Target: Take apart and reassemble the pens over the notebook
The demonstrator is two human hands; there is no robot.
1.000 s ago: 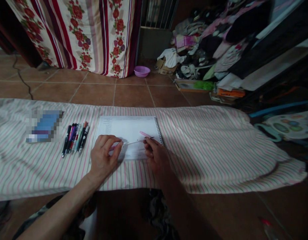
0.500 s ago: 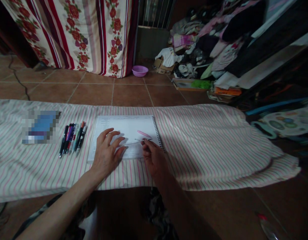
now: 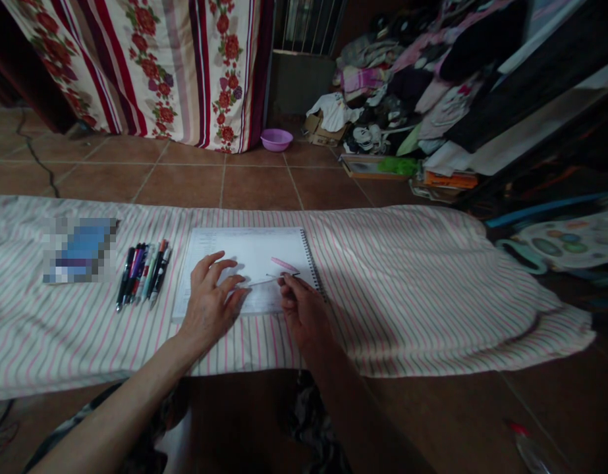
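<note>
A spiral notebook (image 3: 264, 247) lies open on the striped cloth, its coil at the right. Above its page, my right hand (image 3: 304, 306) is closed in a pinch on a thin, pale pen refill (image 3: 264, 282). My left hand (image 3: 212, 286) has thumb and forefinger drawn together at the refill's left end, the other fingers curved and spread. A pink pen barrel (image 3: 284, 265) rests on the page just beyond my right fingertips. A small dark, slim piece shows beside those fingertips; its kind is unclear.
Left of the notebook, several pens (image 3: 143, 273) lie side by side. Farther left is a blurred-out blue, flat object (image 3: 83, 250). Across the tiled floor stand a purple basin (image 3: 276, 139), a floral curtain (image 3: 185, 79) and a heap of clothes (image 3: 397, 85).
My left thumb and forefinger have closed slightly onto the refill's left end. My right hand has barely moved; the pink barrel and the pens lie as before.
</note>
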